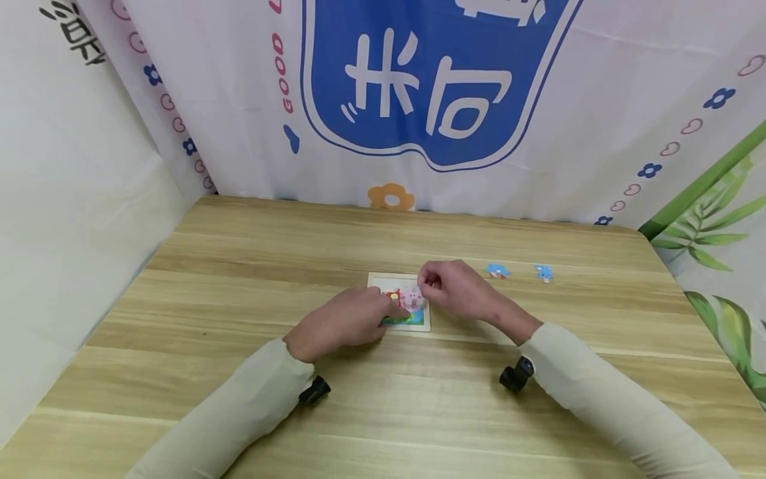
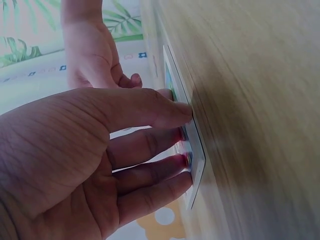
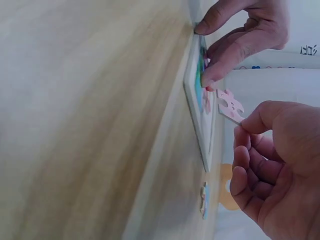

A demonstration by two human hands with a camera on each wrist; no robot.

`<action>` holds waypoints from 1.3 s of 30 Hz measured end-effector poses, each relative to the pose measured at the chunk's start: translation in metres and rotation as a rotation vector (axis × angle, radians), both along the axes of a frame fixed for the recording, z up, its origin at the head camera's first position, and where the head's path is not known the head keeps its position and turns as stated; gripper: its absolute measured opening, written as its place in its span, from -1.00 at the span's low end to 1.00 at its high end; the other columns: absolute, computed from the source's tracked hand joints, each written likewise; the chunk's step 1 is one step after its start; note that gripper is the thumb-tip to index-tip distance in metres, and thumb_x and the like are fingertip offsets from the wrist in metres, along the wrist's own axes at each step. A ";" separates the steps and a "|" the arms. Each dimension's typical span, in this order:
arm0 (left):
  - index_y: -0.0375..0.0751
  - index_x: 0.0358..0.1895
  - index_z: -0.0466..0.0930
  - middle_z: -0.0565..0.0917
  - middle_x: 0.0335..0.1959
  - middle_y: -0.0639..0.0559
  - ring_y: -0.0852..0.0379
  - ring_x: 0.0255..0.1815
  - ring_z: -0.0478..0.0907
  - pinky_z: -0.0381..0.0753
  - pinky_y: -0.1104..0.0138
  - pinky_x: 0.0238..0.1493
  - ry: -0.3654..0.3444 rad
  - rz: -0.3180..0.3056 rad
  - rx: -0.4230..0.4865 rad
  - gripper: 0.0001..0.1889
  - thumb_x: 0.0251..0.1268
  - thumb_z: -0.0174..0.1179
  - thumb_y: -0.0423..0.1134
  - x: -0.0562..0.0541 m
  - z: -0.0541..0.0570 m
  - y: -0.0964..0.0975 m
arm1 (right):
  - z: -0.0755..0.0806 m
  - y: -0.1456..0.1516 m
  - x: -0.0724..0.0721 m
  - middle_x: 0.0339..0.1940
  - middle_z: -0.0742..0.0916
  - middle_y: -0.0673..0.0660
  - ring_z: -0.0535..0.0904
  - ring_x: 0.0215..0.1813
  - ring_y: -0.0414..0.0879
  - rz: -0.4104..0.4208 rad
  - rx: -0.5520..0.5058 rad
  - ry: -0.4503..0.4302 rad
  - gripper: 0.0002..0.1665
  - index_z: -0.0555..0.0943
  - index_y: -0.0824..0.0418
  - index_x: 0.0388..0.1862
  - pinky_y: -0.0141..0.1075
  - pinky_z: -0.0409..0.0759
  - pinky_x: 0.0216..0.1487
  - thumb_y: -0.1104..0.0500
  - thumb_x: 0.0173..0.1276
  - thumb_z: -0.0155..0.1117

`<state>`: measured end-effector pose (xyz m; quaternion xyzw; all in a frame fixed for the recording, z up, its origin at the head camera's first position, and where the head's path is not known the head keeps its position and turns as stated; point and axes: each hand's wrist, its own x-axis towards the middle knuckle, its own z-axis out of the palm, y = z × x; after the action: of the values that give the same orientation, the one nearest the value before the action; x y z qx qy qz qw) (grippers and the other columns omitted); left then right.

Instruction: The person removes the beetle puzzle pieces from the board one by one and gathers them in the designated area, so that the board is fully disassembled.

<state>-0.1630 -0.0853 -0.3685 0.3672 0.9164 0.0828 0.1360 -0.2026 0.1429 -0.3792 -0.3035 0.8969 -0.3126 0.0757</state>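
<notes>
A small jigsaw puzzle in a pale square tray [image 1: 377,281] lies flat on the table, with a red figure and blue-green parts showing in it. My left hand [image 1: 353,316] rests on its left and front side, the fingers fairly straight. The thumb [image 2: 172,116] touches the tray's edge while the other fingertips press on the picture. Over the tray's right side, my right hand [image 1: 459,287] pinches a pink puzzle piece [image 3: 231,106] with a face printed on it. This piece is tilted and held above the picture. The fingers partly hide the picture.
Two loose blue puzzle pieces, one nearer [image 1: 497,270] and one farther right [image 1: 544,273], lie on the wooden table [image 1: 251,266] right of the tray. A printed curtain [image 1: 239,133] hangs along the far edge. Black devices sit under both wrists.
</notes>
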 end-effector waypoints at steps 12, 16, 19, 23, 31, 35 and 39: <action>0.09 0.28 0.70 0.77 -0.14 -0.01 0.18 -0.54 0.21 0.27 0.31 -0.47 -0.008 -0.007 -0.003 -0.55 0.39 0.31 -0.39 0.001 0.001 0.003 | 0.009 0.027 -0.001 -0.38 0.66 0.00 0.51 -0.32 -0.11 -0.036 0.022 -0.006 -0.88 0.67 0.21 -0.25 -0.23 0.53 -0.25 0.33 0.46 0.20; 0.07 0.28 0.70 0.77 -0.01 -0.01 0.18 -0.54 0.22 0.29 0.31 -0.46 -0.006 -0.005 0.000 -0.55 0.38 0.31 -0.40 0.001 0.001 0.003 | 0.011 0.046 -0.001 -0.33 0.68 0.03 0.53 -0.27 -0.09 -0.062 0.028 -0.038 -0.87 0.68 0.22 -0.23 -0.21 0.55 -0.21 0.34 0.46 0.20; 0.08 0.26 0.71 0.76 0.03 0.00 0.17 -0.50 0.28 0.34 0.31 -0.42 0.002 0.003 0.002 -0.55 0.37 0.31 -0.41 0.002 0.001 0.002 | 0.011 0.063 0.001 -0.31 0.69 0.03 0.53 -0.25 -0.09 -0.083 0.048 -0.063 -0.88 0.69 0.23 -0.20 -0.20 0.56 -0.20 0.33 0.47 0.20; 0.08 0.26 0.72 0.76 0.04 0.02 0.15 -0.42 0.41 0.42 0.31 -0.37 0.011 0.003 0.009 -0.55 0.37 0.31 -0.41 0.003 0.001 0.001 | 0.013 0.089 0.005 -0.30 0.69 0.04 0.53 -0.25 -0.09 -0.100 0.067 -0.082 -0.88 0.68 0.23 -0.20 -0.24 0.55 -0.24 0.33 0.49 0.20; 0.08 0.24 0.73 0.76 0.02 0.05 0.14 -0.38 0.45 0.46 0.31 -0.32 0.021 -0.002 0.018 -0.56 0.36 0.32 -0.41 0.003 0.001 0.001 | 0.017 0.142 0.010 -0.31 0.67 0.08 0.50 -0.28 -0.05 -0.163 0.088 -0.112 -0.91 0.68 0.24 -0.19 -0.29 0.50 -0.32 0.31 0.51 0.22; 0.07 0.24 0.73 0.75 0.07 0.05 0.16 -0.44 0.39 0.40 0.32 -0.39 0.019 -0.009 0.018 -0.55 0.35 0.31 -0.44 0.002 0.000 0.001 | 0.014 0.166 0.007 -0.34 0.64 0.06 0.47 -0.31 -0.06 -0.185 0.117 -0.137 -0.91 0.68 0.23 -0.18 -0.30 0.45 -0.34 0.31 0.51 0.24; 0.07 0.23 0.73 0.74 0.10 0.06 0.17 -0.45 0.37 0.38 0.32 -0.40 0.016 -0.014 0.015 -0.54 0.34 0.30 -0.45 0.001 0.001 0.001 | 0.011 0.186 0.007 -0.38 0.60 0.05 0.44 -0.34 -0.09 -0.186 0.133 -0.173 -0.92 0.67 0.25 -0.19 -0.31 0.41 -0.36 0.32 0.51 0.24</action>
<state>-0.1622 -0.0845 -0.3680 0.3754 0.9141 0.0859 0.1267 -0.1954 0.3286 -0.3678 -0.1854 0.9300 -0.2831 0.1436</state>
